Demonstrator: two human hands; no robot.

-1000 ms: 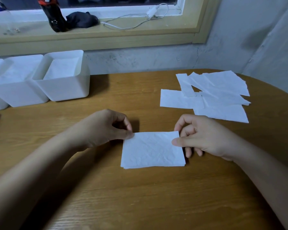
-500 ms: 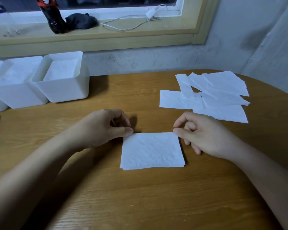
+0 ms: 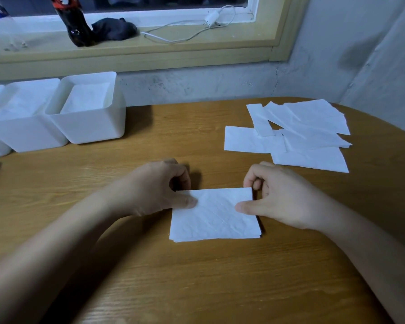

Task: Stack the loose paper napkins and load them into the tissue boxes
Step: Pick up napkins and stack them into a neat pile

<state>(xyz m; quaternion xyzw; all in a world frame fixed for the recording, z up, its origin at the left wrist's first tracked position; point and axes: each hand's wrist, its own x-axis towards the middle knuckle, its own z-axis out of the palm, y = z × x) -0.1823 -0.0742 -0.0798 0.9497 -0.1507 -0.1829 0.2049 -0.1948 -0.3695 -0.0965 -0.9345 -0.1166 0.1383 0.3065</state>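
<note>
The left hand (image 3: 154, 190) pinches the napkin stack (image 3: 215, 218) at its nine o'clock edge, the right hand (image 3: 281, 197) at three; loose napkins (image 3: 302, 136) lie at two o'clock.

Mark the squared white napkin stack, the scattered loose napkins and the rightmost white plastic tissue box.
squared white napkin stack (image 3: 216, 220), head view, top sheet's centre.
scattered loose napkins (image 3: 309, 160), head view, nearest sheet.
rightmost white plastic tissue box (image 3: 91, 127), head view, front wall.

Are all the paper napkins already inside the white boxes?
No, a neat stack sits on the table, pinched at its sides by the left hand and the right hand, and loose napkins lie spread further right.
</note>
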